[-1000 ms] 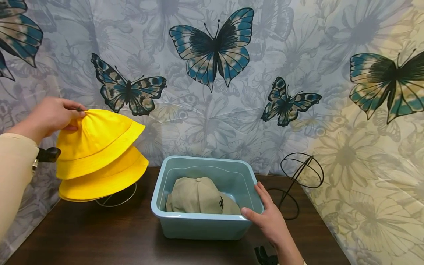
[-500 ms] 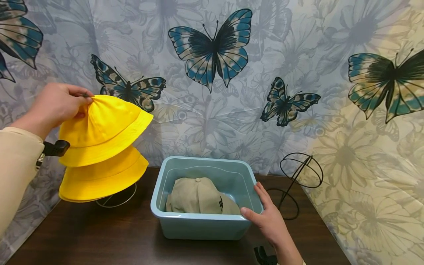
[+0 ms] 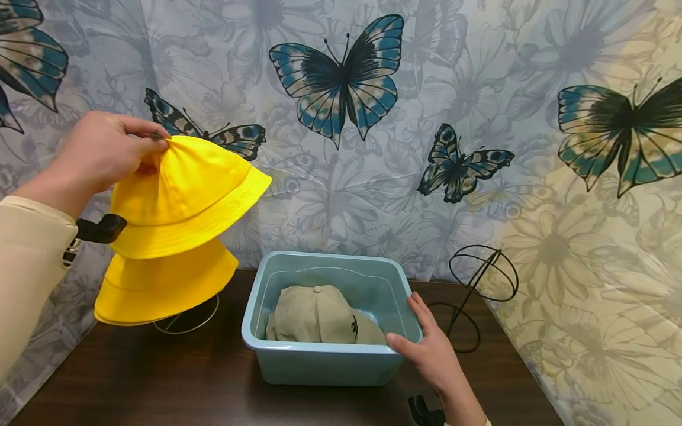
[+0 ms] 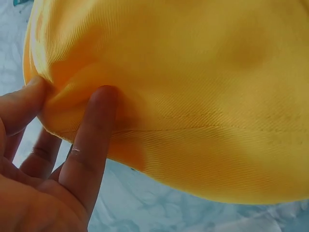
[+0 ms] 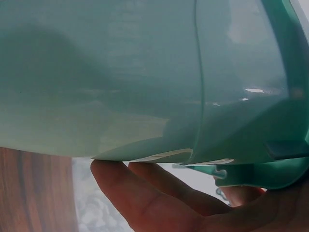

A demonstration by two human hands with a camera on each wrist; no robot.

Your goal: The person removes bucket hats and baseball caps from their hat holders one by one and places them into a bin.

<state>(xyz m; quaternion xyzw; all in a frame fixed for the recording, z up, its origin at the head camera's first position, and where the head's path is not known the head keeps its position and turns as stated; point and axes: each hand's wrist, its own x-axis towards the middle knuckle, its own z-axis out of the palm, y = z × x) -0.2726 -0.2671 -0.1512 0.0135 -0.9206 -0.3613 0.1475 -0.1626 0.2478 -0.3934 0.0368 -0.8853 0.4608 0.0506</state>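
Up at the left, my left hand [image 3: 103, 157] pinches the crown of a yellow bucket hat [image 3: 186, 201]. Close up in the left wrist view, fingertips press into the cloth of this hat [image 4: 207, 87]. Just beneath it a second yellow hat [image 3: 170, 287] sits tilted, its top covered by the upper one. A light blue plastic bin [image 3: 325, 368] stands in the middle of the table. My right hand [image 3: 434, 349] grips the bin's right front corner, thumb over the rim. Inside lies a beige baseball cap [image 3: 306, 316] with a small dark emblem.
A light wire ring [image 3: 183, 332] shows under the lower hat, seemingly a stand's base. At the right is a black wire hat stand [image 3: 474, 287], leaning in view. The dark wooden table [image 3: 170, 384] meets a butterfly-print cloth [image 3: 341, 201] behind.
My left hand has risen and moved right with the upper yellow hat, which now sits higher above the lower one. The right hand, bin and cap have stayed put.
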